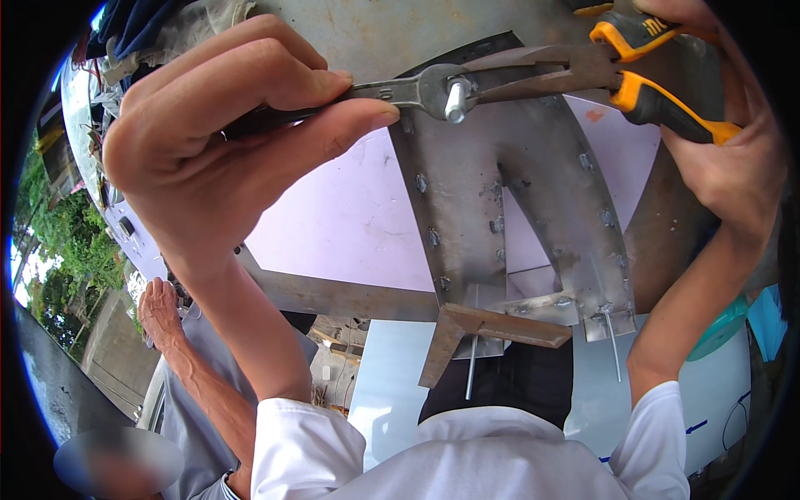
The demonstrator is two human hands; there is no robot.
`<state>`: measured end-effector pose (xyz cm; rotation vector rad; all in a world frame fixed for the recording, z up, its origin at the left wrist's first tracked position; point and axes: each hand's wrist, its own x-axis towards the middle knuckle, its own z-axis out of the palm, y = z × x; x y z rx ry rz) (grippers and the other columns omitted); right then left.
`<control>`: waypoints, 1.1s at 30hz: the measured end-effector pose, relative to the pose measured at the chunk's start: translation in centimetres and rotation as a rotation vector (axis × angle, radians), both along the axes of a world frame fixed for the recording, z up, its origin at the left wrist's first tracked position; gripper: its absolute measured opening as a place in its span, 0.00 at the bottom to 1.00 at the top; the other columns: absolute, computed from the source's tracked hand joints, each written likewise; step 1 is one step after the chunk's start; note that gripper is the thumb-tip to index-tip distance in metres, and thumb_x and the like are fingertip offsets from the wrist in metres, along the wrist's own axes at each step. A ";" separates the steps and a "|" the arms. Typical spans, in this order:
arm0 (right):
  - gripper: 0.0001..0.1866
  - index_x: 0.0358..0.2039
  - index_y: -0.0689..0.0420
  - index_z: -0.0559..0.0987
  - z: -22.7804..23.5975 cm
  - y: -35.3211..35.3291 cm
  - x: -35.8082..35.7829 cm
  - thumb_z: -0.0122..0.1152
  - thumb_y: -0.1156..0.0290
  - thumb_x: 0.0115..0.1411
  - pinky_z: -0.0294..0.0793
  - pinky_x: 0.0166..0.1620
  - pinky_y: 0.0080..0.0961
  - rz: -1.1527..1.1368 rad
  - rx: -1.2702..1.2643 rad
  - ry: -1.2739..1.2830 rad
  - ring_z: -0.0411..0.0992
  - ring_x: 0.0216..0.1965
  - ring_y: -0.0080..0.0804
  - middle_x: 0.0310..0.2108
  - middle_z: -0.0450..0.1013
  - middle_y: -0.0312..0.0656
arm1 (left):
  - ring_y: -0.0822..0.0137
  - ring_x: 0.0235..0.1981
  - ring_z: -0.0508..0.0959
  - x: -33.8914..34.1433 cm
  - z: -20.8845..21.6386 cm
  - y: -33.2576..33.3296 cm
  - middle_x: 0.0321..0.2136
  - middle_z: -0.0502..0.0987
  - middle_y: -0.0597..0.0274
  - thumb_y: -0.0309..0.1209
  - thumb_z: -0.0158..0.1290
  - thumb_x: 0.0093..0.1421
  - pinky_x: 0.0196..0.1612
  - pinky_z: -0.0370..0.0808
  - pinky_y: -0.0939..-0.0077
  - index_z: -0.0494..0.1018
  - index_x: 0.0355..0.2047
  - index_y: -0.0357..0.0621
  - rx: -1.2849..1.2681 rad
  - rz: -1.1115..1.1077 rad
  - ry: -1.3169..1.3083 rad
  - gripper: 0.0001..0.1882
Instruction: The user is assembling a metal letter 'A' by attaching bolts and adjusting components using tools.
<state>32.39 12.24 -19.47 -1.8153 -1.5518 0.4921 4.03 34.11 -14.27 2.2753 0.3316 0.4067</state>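
Observation:
My left hand (208, 125) is closed around a dark metal wrench (392, 92), thumb and forefinger pinching its shank. At the wrench's head a short threaded bolt (456, 102) pokes out toward me. From the other side come long-nose pliers (575, 71) with orange and black handles, held in my right hand (729, 158). Their jaws reach the wrench's head beside the bolt; the tips are partly hidden, so I cannot tell what they grip. Below both tools lies a curved grey steel piece (458, 183) with weld spots along its edges.
An angled rusty steel bar (500, 325) and thin metal rods (612, 346) stick out at the near end of the steel piece. A pale lilac panel (342, 217) lies beneath. At lower left another person's hand (161, 312) rests near the panel's edge. A green round container (721, 329) sits at right.

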 end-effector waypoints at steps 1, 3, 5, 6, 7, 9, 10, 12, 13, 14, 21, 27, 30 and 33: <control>0.26 0.42 0.63 0.77 0.0 0.0 0.1 0.62 0.80 0.36 0.74 0.56 0.31 0.000 -0.001 -0.002 0.76 0.46 0.37 0.42 0.72 0.43 | 0.71 0.22 0.77 0.1 0.0 0.2 0.23 0.79 0.52 0.16 0.72 0.38 0.24 0.68 0.84 0.78 0.24 0.29 -0.052 0.011 -0.022 0.14; 0.26 0.42 0.63 0.77 0.0 -0.1 0.2 0.62 0.80 0.36 0.74 0.56 0.31 0.001 -0.004 -0.006 0.76 0.46 0.37 0.42 0.72 0.43 | 0.70 0.22 0.76 0.1 0.6 1.0 0.23 0.79 0.52 0.16 0.71 0.37 0.24 0.67 0.82 0.78 0.24 0.28 0.065 -0.115 0.072 0.14; 0.26 0.42 0.63 0.77 -0.1 -0.1 0.3 0.62 0.80 0.36 0.74 0.56 0.31 0.001 -0.008 -0.008 0.76 0.46 0.37 0.42 0.72 0.43 | 0.70 0.22 0.76 0.2 1.1 1.9 0.23 0.78 0.52 0.15 0.70 0.36 0.23 0.66 0.81 0.78 0.24 0.27 0.100 -0.189 0.128 0.14; 0.26 0.42 0.63 0.77 -0.1 -0.1 0.3 0.62 0.81 0.36 0.74 0.56 0.31 0.002 -0.011 -0.008 0.76 0.46 0.37 0.42 0.72 0.43 | 0.69 0.22 0.75 0.2 1.1 2.3 0.23 0.78 0.52 0.15 0.69 0.35 0.23 0.65 0.80 0.79 0.24 0.27 0.076 -0.200 0.137 0.14; 0.26 0.43 0.63 0.77 -0.1 -0.2 0.4 0.62 0.81 0.37 0.74 0.56 0.31 0.003 -0.014 -0.009 0.76 0.46 0.37 0.43 0.72 0.43 | 0.69 0.22 0.75 0.3 1.1 2.6 0.23 0.77 0.52 0.15 0.68 0.34 0.23 0.65 0.79 0.79 0.25 0.26 0.052 -0.210 0.144 0.14; 0.26 0.43 0.63 0.77 -0.2 -0.3 0.4 0.62 0.81 0.37 0.74 0.57 0.31 0.003 -0.017 -0.015 0.76 0.46 0.37 0.43 0.72 0.43 | 0.68 0.22 0.74 0.3 0.7 3.2 0.23 0.76 0.52 0.14 0.66 0.33 0.24 0.64 0.78 0.79 0.25 0.25 0.034 -0.217 0.115 0.14; 0.26 0.43 0.63 0.77 -0.2 -0.3 0.3 0.62 0.81 0.37 0.74 0.57 0.31 0.004 -0.020 -0.015 0.76 0.46 0.37 0.43 0.72 0.43 | 0.68 0.22 0.73 0.3 0.5 3.4 0.23 0.76 0.52 0.13 0.65 0.32 0.24 0.63 0.77 0.79 0.26 0.25 0.023 -0.221 0.103 0.15; 0.26 0.43 0.63 0.77 -0.3 -0.4 0.3 0.62 0.81 0.37 0.74 0.57 0.31 0.004 -0.022 -0.017 0.76 0.47 0.37 0.43 0.72 0.43 | 0.68 0.23 0.73 0.4 0.5 3.8 0.23 0.76 0.52 0.13 0.64 0.31 0.25 0.63 0.77 0.79 0.26 0.24 0.033 -0.236 0.127 0.16; 0.26 0.43 0.63 0.77 -0.4 -0.3 0.2 0.62 0.81 0.37 0.74 0.57 0.31 0.004 -0.024 -0.018 0.76 0.47 0.37 0.43 0.72 0.43 | 0.68 0.23 0.74 0.4 0.4 4.1 0.23 0.76 0.52 0.14 0.63 0.31 0.25 0.64 0.77 0.79 0.26 0.24 0.033 -0.258 0.119 0.16; 0.26 0.43 0.63 0.77 -0.4 -0.4 0.3 0.62 0.81 0.37 0.74 0.57 0.31 0.005 -0.025 -0.020 0.76 0.47 0.37 0.43 0.72 0.43 | 0.68 0.23 0.74 0.6 0.5 4.2 0.23 0.76 0.52 0.14 0.63 0.31 0.25 0.64 0.77 0.79 0.26 0.24 0.034 -0.281 0.111 0.16; 0.27 0.44 0.63 0.77 -0.7 -0.8 1.1 0.62 0.82 0.38 0.74 0.57 0.31 0.004 -0.027 -0.029 0.76 0.47 0.38 0.44 0.72 0.44 | 0.69 0.22 0.76 1.7 0.9 5.1 0.24 0.78 0.52 0.15 0.64 0.31 0.24 0.65 0.78 0.80 0.27 0.26 0.053 -0.327 0.194 0.17; 0.27 0.45 0.63 0.77 -0.8 -1.6 2.2 0.62 0.82 0.38 0.74 0.57 0.31 -0.006 -0.032 -0.042 0.76 0.48 0.38 0.44 0.72 0.44 | 0.68 0.21 0.75 2.7 0.7 4.9 0.23 0.77 0.53 0.16 0.66 0.30 0.23 0.63 0.77 0.80 0.26 0.27 0.025 -0.327 0.205 0.16; 0.27 0.45 0.63 0.77 -0.9 -2.0 2.6 0.62 0.83 0.38 0.74 0.57 0.31 -0.009 -0.035 -0.048 0.76 0.48 0.38 0.45 0.72 0.44 | 0.68 0.20 0.74 3.2 0.7 4.7 0.22 0.76 0.54 0.16 0.67 0.30 0.23 0.61 0.76 0.79 0.24 0.28 -0.001 -0.321 0.213 0.16; 0.27 0.45 0.63 0.77 -0.9 -2.3 2.7 0.62 0.83 0.38 0.74 0.58 0.31 -0.013 -0.041 -0.054 0.76 0.48 0.38 0.45 0.73 0.44 | 0.69 0.20 0.73 3.6 0.6 4.9 0.22 0.76 0.54 0.16 0.68 0.30 0.22 0.60 0.76 0.78 0.23 0.29 -0.039 -0.363 0.212 0.15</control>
